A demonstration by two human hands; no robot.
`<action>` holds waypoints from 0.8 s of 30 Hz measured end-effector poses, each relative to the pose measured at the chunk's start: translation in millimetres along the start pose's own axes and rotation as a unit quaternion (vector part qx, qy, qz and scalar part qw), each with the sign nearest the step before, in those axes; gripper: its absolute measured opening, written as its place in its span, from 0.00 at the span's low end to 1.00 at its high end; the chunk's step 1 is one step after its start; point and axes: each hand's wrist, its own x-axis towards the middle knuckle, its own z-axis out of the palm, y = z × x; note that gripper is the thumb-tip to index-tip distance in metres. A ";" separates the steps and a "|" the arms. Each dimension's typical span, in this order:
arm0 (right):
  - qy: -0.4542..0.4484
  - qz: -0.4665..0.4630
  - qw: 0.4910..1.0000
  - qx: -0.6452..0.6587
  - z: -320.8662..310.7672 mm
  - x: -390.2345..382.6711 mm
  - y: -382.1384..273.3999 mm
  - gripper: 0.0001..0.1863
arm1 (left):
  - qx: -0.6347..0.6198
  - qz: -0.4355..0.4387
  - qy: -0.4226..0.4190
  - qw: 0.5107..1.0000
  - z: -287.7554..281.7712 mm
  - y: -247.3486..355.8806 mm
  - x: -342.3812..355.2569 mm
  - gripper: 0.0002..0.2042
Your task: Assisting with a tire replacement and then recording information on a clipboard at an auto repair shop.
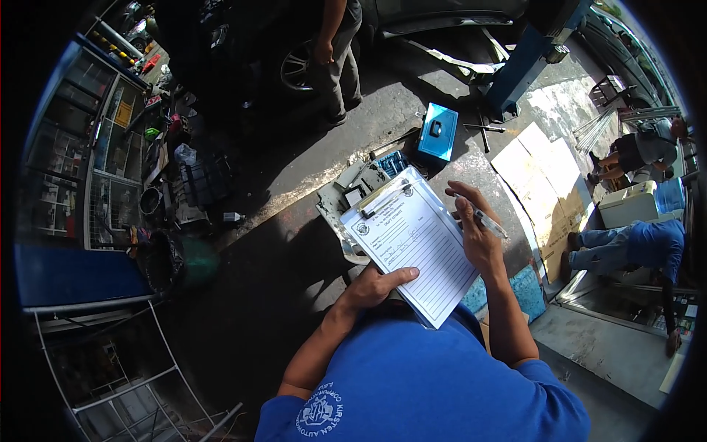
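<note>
A clipboard with a lined white form under its clip lies tilted in front of my chest. My left hand grips its lower left edge, the thumb pressed flat on the paper. A few handwritten lines show in the upper part of the sheet. At the board's right edge, my right hand is closed around a pen, which points away to the lower right, off the paper. The fingers under the board are hidden.
Beyond the clipboard stand a grey tool tray and a blue toolbox. Flattened cardboard covers floor at right, near a blue lift post. A person stands by a car; two others bend at right. A lined bin is left.
</note>
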 end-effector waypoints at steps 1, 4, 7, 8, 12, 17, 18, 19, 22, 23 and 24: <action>0.002 -0.004 1.000 0.016 1.1 -0.3 -0.1 0.22 | -0.003 -0.003 -0.002 1.000 -0.1 0.1 -1.0 0.23; -0.003 0.003 1.000 0.027 2.4 -3.0 -1.5 0.21 | 0.000 0.003 -0.002 1.000 0.5 -2.0 -1.5 0.24; 0.000 0.019 1.000 0.006 -1.9 -6.0 -4.1 0.22 | -0.002 -0.002 -0.016 1.000 3.6 -0.5 -1.3 0.24; 0.003 0.017 1.000 -0.007 -2.6 -7.0 -5.4 0.22 | -0.004 -0.009 -0.026 1.000 3.9 -1.9 -1.3 0.25; 0.001 -0.008 1.000 -0.016 0.1 -6.2 -3.9 0.21 | 0.021 0.017 -0.046 0.999 0.6 -18.7 0.4 0.26; 0.013 -0.019 1.000 -0.014 1.3 -3.2 0.6 0.24 | 0.029 0.018 -0.048 0.998 -0.6 -22.8 2.0 0.25; 0.007 0.000 1.000 0.010 1.6 -2.3 1.3 0.25 | 0.033 0.023 -0.043 0.998 -0.6 -23.8 2.1 0.25; 0.006 -0.001 1.000 0.009 1.0 -0.5 2.6 0.25 | 0.033 0.024 -0.043 0.998 -0.8 -23.4 2.3 0.25; 0.045 -0.073 0.994 -0.062 -2.9 3.3 1.2 0.27 | 0.023 0.017 -0.040 0.999 -1.2 -22.6 2.1 0.25; 0.066 -0.101 0.992 -0.046 -2.8 3.6 -3.8 0.28 | 0.022 0.018 -0.040 0.999 -1.3 -22.3 1.8 0.25; 0.086 -0.130 0.987 -0.031 -2.2 3.6 -9.3 0.29 | 0.022 0.019 -0.040 0.999 -1.6 -22.1 1.7 0.24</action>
